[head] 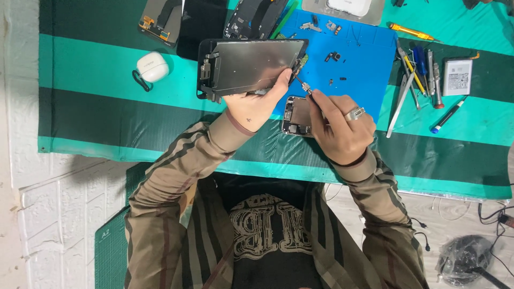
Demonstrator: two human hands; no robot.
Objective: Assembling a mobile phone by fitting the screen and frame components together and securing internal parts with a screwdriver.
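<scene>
My left hand (256, 105) grips a detached phone screen panel (249, 65) by its near edge, holding it tilted with its grey metal back facing up. My right hand (340, 124), with a ring on one finger, holds a small screwdriver (302, 84) whose tip touches the panel's right corner. Under my right hand lies an opened phone body (296, 114) on the blue work mat (356, 64).
Several screwdrivers and tweezers (417, 69) lie to the right, beside a phone battery (458, 76) and a pen (447, 116). A white earbud case (151, 66) sits at left. More phone parts (160, 18) lie at the back. Small screws dot the mat.
</scene>
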